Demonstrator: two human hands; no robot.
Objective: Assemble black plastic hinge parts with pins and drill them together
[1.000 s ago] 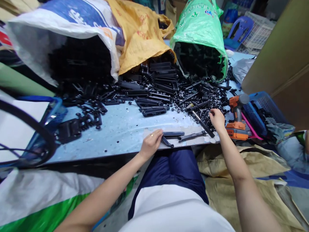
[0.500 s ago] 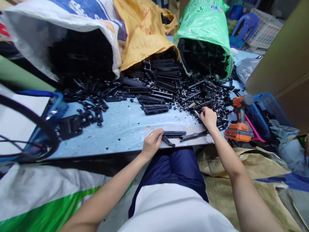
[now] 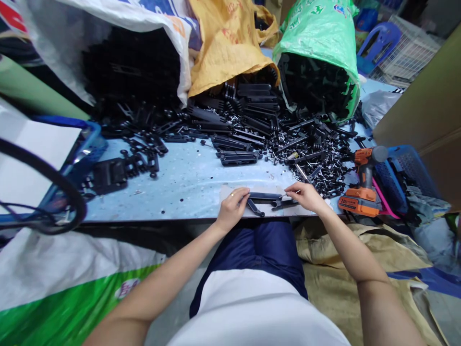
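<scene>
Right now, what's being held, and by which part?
Left hand: the black bar, by its left end. Right hand: near the bar's right end; whether it grips anything can't be told.

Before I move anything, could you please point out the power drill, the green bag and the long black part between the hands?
Power drill (image 3: 366, 177), head view, on its handle.
Green bag (image 3: 319, 37), head view, above its opening.
Long black part (image 3: 265, 196), head view, mid-length.

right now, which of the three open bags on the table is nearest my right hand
The green bag, rightmost; the yellow bag and white bag lie farther from your right hand.
</scene>
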